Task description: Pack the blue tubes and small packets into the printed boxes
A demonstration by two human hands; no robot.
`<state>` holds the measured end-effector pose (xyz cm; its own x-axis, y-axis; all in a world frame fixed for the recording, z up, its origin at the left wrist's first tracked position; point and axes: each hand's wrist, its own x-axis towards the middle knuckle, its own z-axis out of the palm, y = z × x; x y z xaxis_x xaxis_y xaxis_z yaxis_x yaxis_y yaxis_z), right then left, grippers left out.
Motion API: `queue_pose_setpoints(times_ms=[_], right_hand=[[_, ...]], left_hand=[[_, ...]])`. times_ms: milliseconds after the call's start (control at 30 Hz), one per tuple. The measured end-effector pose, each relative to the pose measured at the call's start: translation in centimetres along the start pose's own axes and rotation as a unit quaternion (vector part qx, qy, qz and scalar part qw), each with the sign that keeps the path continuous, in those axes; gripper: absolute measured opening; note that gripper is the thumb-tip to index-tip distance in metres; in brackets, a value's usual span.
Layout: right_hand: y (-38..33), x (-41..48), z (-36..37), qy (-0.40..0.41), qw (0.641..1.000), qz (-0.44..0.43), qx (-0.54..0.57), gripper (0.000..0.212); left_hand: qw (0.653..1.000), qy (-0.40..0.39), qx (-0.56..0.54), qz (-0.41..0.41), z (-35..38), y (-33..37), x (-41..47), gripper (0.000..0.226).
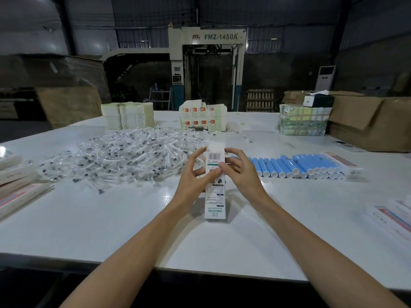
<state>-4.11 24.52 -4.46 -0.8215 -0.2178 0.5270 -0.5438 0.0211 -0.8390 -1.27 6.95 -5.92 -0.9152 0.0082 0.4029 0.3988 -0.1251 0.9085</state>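
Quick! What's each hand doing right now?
Left hand: holding the printed box, fingers curled on its left side.
Right hand: holding the same printed box, pinching its upper part.

Packets (124, 152) left of box (214, 185), tubes (295, 166) right.

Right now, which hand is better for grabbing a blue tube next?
Probably the right hand. The blue tubes lie in a row on its side of the printed box, close beyond its fingers. The left hand sits nearer the packets and could steady the box.
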Motion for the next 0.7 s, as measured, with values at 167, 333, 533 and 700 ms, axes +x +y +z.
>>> queue_pose_setpoints(times_ms=[167, 333, 533, 700], right_hand=[[-0.2, 0.0, -0.3, -0.007, 1.000, -0.012, 0.002, 0.037], [-0.2, -0.2, -0.7, -0.036, 0.999, -0.011, 0.011, 0.025], [-0.1, -0.5, -1.0, -0.086, 0.996, 0.002, 0.006, 0.017], [-0.3, -0.4, -1.3, -0.065, 0.997, 0.022, 0.020, 0.015]], left_hand=[[1.000, -0.010, 0.003, 0.000, 0.1, 0.3, -0.1, 0.071], [0.999, -0.026, 0.004, -0.026, 0.1, 0.1, 0.0, 0.063], [0.998, -0.033, 0.028, -0.038, -0.1, 0.3, -0.2, 0.057], [0.998, -0.037, 0.049, -0.029, 0.2, 0.5, -0.4, 0.049]])
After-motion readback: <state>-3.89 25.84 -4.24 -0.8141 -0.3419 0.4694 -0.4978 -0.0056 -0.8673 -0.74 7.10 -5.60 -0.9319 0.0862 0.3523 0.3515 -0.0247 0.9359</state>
